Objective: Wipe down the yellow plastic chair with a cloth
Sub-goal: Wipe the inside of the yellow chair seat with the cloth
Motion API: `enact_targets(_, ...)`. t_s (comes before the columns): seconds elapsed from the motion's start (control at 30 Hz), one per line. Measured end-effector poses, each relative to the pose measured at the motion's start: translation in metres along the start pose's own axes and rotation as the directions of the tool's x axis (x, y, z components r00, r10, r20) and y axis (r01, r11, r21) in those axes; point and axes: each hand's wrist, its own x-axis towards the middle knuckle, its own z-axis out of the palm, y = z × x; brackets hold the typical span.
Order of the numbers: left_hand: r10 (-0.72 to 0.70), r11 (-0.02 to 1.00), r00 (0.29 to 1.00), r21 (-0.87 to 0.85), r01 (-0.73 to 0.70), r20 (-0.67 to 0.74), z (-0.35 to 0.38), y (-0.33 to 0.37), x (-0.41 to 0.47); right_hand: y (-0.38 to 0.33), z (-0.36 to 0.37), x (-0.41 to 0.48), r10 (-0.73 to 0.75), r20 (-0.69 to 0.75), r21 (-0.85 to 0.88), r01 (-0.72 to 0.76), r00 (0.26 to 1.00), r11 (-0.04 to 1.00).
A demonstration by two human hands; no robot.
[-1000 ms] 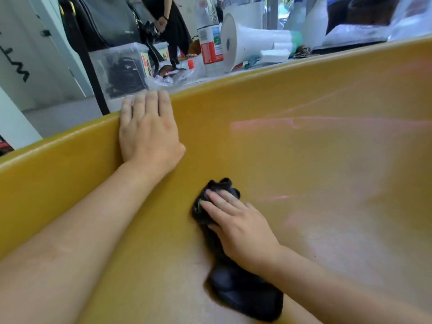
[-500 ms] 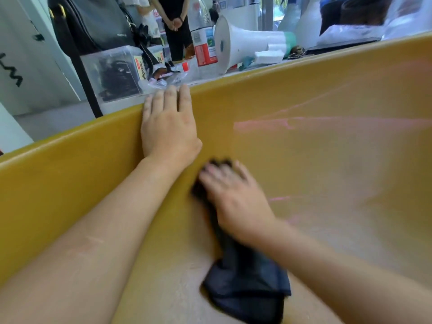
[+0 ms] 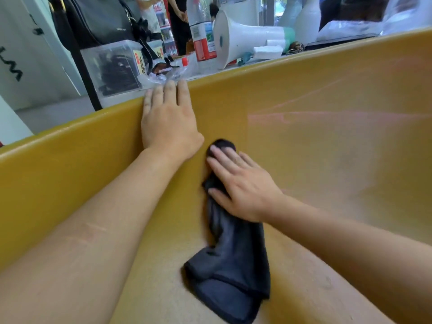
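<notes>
1. Filling most of the view, the chair [image 3: 327,160] is yellow plastic. Its curved inner surface rises from the lower edge to a rim that crosses the frame diagonally, higher toward the right. Faint pink streaks mark the surface at centre right.
2. Cloth [image 3: 231,265]: dark, bunched lengthwise, lying on the chair's inner surface at lower centre. The upper end sits under the right hand. The lower end fans out in loose folds toward the bottom edge.
3. Left hand [image 3: 168,122]: lies flat on the chair wall at upper centre-left. The fingers are straight and pressed together, with the fingertips reaching the rim. It holds nothing.
4. Right hand [image 3: 243,188]: positioned just below and beside the left hand, separated by a narrow gap. The fingers are straight and slightly spread, pressing the cloth's upper end against the chair. The thumb also lies on the cloth. A tuft of cloth shows past the fingertips.
5. Bag [image 3: 98,17]: black, located beyond the rim at upper left.
6. Box [image 3: 114,66]: clear, with dark contents, beyond the rim and below the bag.
7. Megaphone [image 3: 245,36]: white, lying on its side beyond the rim at upper centre, bell facing left.
8. Bottle [image 3: 202,36]: clear with a red label, upright, just left of the megaphone.
</notes>
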Motion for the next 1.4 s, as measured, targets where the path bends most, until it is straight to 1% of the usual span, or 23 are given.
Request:
enact_targets(0.1, 0.015, 1.0, 1.0, -0.009, -0.015, -0.003, 0.001, -0.002, 0.0, 0.024, -0.028, 0.084, 0.236, -0.139, 0.018, -0.235, 0.962, 0.972)
enact_targets(0.17, 0.015, 1.0, 1.0, -0.011, -0.015, -0.007, 0.002, -0.002, 0.001, 0.012, -0.019, 0.081, 0.341, -0.115, 0.066, -0.335, 0.933, 0.94)
enact_targets(0.23, 0.007, 1.0, 1.0, -0.007, -0.007, 0.0, 0.002, -0.002, 0.0, -0.019, 0.002, 0.013, 0.27, 0.011, 0.098, -0.269, 0.963, 0.958)
enact_targets(0.33, 0.012, 1.0, 1.0, 0.006, -0.012, 0.016, 0.002, -0.002, -0.001, -0.06, 0.002, -0.105, 0.026, 0.259, 0.172, -0.073, 0.966, 0.982)
enact_targets(0.4, 0.014, 1.0, 0.999, 0.024, -0.015, 0.039, 0.0, -0.002, -0.002, -0.039, -0.003, -0.102, -0.16, 0.335, 0.201, 0.095, 0.929, 0.975)
enact_targets(0.47, 0.007, 1.0, 0.999, 0.025, -0.008, 0.038, -0.002, -0.001, -0.001, -0.015, -0.005, -0.05, -0.188, 0.216, 0.116, 0.166, 0.958, 0.979)
enact_targets(0.53, 0.0, 1.0, 0.999, 0.015, 0.0, 0.039, 0.0, -0.001, -0.002, 0.007, -0.012, 0.019, -0.046, 0.06, 0.105, 0.04, 0.997, 0.994)
enact_targets(0.57, 0.004, 1.0, 0.999, 0.011, -0.005, 0.04, 0.001, -0.001, -0.002, 0.014, -0.014, 0.04, 0.059, -0.017, 0.133, -0.056, 0.998, 0.99)
enact_targets(0.6, 0.008, 1.0, 0.999, 0.015, -0.009, 0.035, 0.001, -0.002, -0.002, 0.013, -0.011, 0.048, 0.145, -0.039, 0.158, -0.138, 0.989, 0.978)
enact_targets(0.63, 0.009, 1.0, 1.0, 0.018, -0.01, 0.023, 0.002, -0.002, -0.003, 0.005, -0.007, 0.041, 0.218, -0.018, 0.184, -0.211, 0.976, 0.96)
enact_targets(0.7, -0.003, 1.0, 1.0, -0.002, 0.003, -0.007, 0.002, 0.001, -0.007, -0.019, 0.0, -0.008, 0.233, 0.089, 0.247, -0.248, 0.968, 0.937)
enact_targets(0.73, -0.004, 1.0, 1.0, -0.029, 0.004, -0.004, 0.003, 0.004, -0.011, -0.033, -0.002, -0.043, 0.177, 0.185, 0.273, -0.223, 0.967, 0.936)
enact_targets(0.8, 0.047, 0.995, 0.998, -0.091, -0.044, 0.037, 0.01, 0.013, -0.028, -0.055, -0.011, -0.104, 0.019, 0.388, 0.305, -0.148, 0.922, 0.941)
enact_targets(0.87, 0.131, 0.985, 0.985, -0.128, -0.116, 0.114, 0.022, 0.021, -0.053, -0.05, -0.02, -0.117, -0.086, 0.46, 0.273, -0.048, 0.884, 0.961)
enact_targets(0.9, 0.163, 0.978, 0.978, -0.154, -0.143, 0.128, 0.028, 0.024, -0.065, -0.045, -0.018, -0.105, -0.084, 0.401, 0.252, -0.022, 0.912, 0.967)
enact_targets(0.97, 0.153, 0.954, 0.983, -0.276, -0.118, 0.106, 0.04, 0.026, -0.085, -0.033, -0.007, -0.059, 0.029, 0.166, 0.252, -0.071, 0.986, 0.965)
enact_targets(1.03, 0.081, 0.874, 0.994, -0.485, -0.033, 0.079, 0.049, 0.028, -0.096, -0.02, -0.003, -0.008, 0.251, -0.003, 0.311, -0.238, 0.968, 0.92)
enact_targets(1.1, 0.047, 0.798, 0.992, -0.602, 0.031, 0.113, 0.053, 0.03, -0.109, -0.021, 0.006, 0.001, 0.405, -0.042, 0.367, -0.363, 0.914, 0.857)
enact_targets(1.17, 0.086, 0.797, 0.984, -0.603, 0.026, 0.155, 0.059, 0.035, -0.131, -0.032, 0.016, -0.033, 0.383, -0.04, 0.428, -0.33, 0.923, 0.841)
enact_targets(1.23, 0.198, 0.795, 0.956, -0.606, -0.029, 0.214, 0.061, 0.039, -0.156, -0.036, 0.006, -0.078, 0.304, 0.094, 0.474, -0.311, 0.948, 0.823)
enact_targets(1.3, 0.271, 0.797, 0.926, -0.6, -0.062, 0.264, 0.062, 0.038, -0.165, -0.028, -0.007, -0.116, 0.175, 0.328, 0.406, -0.306, 0.928, 0.861)
enact_targets(1.33, 0.276, 0.811, 0.921, -0.582, -0.068, 0.276, 0.063, 0.037, -0.162, -0.026, -0.014, -0.13, 0.137, 0.39, 0.347, -0.283, 0.91, 0.894)
enact_targets(1.4, 0.22, 0.827, 0.935, -0.562, -0.027, 0.278, 0.063, 0.037, -0.153, -0.028, -0.021, -0.14, 0.099, 0.372, 0.292, -0.218, 0.923, 0.931)
